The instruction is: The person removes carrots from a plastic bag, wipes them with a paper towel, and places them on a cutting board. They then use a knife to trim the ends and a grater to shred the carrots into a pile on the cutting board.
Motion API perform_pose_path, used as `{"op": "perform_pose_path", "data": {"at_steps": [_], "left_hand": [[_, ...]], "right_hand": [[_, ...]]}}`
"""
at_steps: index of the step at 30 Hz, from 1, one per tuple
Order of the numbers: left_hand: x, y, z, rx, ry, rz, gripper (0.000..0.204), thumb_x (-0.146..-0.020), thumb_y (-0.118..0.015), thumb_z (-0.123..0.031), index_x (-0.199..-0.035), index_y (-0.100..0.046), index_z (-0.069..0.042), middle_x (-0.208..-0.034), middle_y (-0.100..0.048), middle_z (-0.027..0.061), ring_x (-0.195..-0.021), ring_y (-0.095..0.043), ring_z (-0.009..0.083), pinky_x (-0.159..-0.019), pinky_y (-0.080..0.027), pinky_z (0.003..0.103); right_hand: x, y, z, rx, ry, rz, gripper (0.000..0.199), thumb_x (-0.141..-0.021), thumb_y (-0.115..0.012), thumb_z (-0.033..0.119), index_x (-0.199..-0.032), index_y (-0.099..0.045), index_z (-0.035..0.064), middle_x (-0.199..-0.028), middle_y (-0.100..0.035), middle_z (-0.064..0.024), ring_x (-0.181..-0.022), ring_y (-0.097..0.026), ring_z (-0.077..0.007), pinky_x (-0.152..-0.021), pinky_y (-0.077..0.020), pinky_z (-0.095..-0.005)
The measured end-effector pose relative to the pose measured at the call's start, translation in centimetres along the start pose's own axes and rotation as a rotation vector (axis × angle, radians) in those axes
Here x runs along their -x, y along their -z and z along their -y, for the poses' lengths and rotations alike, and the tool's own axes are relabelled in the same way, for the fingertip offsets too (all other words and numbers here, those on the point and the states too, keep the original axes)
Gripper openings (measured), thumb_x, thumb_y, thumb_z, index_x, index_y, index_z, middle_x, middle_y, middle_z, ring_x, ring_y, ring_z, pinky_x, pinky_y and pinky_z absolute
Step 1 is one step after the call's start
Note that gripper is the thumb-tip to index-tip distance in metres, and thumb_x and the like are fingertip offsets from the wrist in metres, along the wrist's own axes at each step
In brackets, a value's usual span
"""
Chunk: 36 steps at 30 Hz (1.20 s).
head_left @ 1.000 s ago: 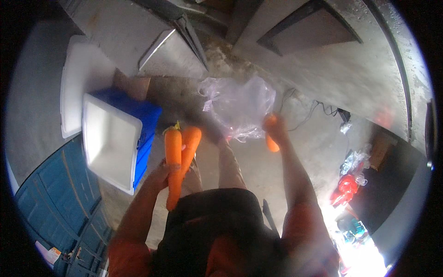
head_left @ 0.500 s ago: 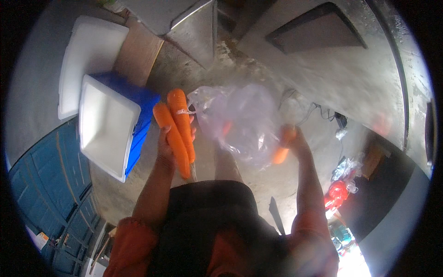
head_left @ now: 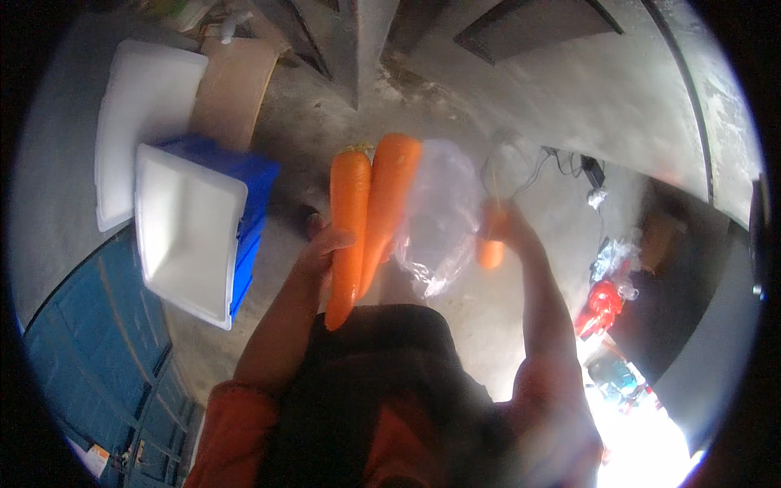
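Two carrots upright (tips down), left hand grip clamping them; right hand pinching plastic bag.

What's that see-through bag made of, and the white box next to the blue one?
The bag in the right hand looks like thin clear plastic film: you can see through it, and it crinkles and shines. The white box looks like foam, matte with thick walls, though it might be hard plastic. The blue crate seems to be moulded plastic.

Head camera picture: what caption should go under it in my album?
Left hand grips two carrots; right hand holds a clear plastic bag.
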<state>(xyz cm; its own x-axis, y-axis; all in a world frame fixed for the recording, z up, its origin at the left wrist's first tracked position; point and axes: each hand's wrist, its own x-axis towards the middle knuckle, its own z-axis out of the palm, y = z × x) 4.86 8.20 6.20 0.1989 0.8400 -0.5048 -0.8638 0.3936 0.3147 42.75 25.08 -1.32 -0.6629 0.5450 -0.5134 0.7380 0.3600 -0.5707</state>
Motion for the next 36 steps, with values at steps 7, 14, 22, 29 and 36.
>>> {"op": "perform_pose_path", "data": {"at_steps": [7, 14, 22, 29, 36], "left_hand": [[0.6, 1.1, 0.7, -0.054, 0.060, -0.022, 0.070, -0.078, -0.065, -0.037, -0.133, -0.039, -0.002, -0.121, -0.052, 0.0138, -0.097, -0.058, 0.0242, -0.085, -0.049, 0.038], [0.8, 0.3, -0.3, -0.025, 0.021, -0.073, 0.068, -0.078, -0.065, -0.036, -0.131, -0.041, -0.002, -0.117, -0.053, 0.0106, -0.100, -0.057, 0.0224, -0.089, -0.048, 0.038], [0.3, -0.7, -0.6, -0.036, -0.022, -0.085, 0.071, -0.077, -0.066, -0.042, -0.131, -0.041, -0.003, -0.115, -0.054, 0.0098, -0.098, -0.057, 0.0221, -0.086, -0.049, 0.037], [0.2, -2.0, -1.4, 0.075, -0.077, -0.059, 0.071, -0.077, -0.068, -0.045, -0.129, -0.043, -0.004, -0.110, -0.055, 0.0099, -0.095, -0.058, 0.0183, -0.081, -0.051, 0.034], [0.6, 0.7, 1.6, 0.106, 0.006, -0.115, 0.066, -0.078, -0.068, -0.046, -0.124, -0.047, -0.003, -0.102, -0.058, 0.0092, -0.093, -0.059, 0.0195, -0.079, -0.051, 0.036]], "right_hand": [[3.4, 5.7, 6.2, -0.711, -0.429, -0.528, 0.017, -0.073, -0.062, 0.000, -0.090, -0.064, 0.0052, -0.077, -0.063, -0.0041, -0.071, -0.060, -0.0145, -0.065, -0.0488, -0.0280], [7.9, 12.2, 17.9, -1.416, 0.010, -1.059, 0.009, -0.086, -0.060, 0.009, -0.095, -0.057, 0.0087, -0.091, -0.057, -0.0073, -0.088, -0.055, -0.0260, -0.085, -0.0451, -0.0467], [-0.4, 1.0, 21.6, -1.293, 0.132, -1.113, 0.015, -0.087, -0.063, 0.010, -0.101, -0.059, 0.0113, -0.101, -0.061, -0.0090, -0.096, -0.059, -0.0259, -0.087, -0.0491, -0.0444], [-6.0, -2.9, 23.2, -0.603, -0.010, -0.365, 0.023, -0.083, -0.066, 0.017, -0.101, -0.060, 0.0045, -0.101, -0.063, -0.0109, -0.090, -0.063, -0.0237, -0.078, -0.0518, -0.0357], [-12.0, -6.4, 20.4, 0.258, 0.030, 0.132, 0.028, -0.091, -0.052, 0.027, -0.102, -0.062, 0.0030, -0.100, -0.063, -0.0147, -0.092, -0.061, -0.0279, -0.083, -0.0487, -0.0395]]}}
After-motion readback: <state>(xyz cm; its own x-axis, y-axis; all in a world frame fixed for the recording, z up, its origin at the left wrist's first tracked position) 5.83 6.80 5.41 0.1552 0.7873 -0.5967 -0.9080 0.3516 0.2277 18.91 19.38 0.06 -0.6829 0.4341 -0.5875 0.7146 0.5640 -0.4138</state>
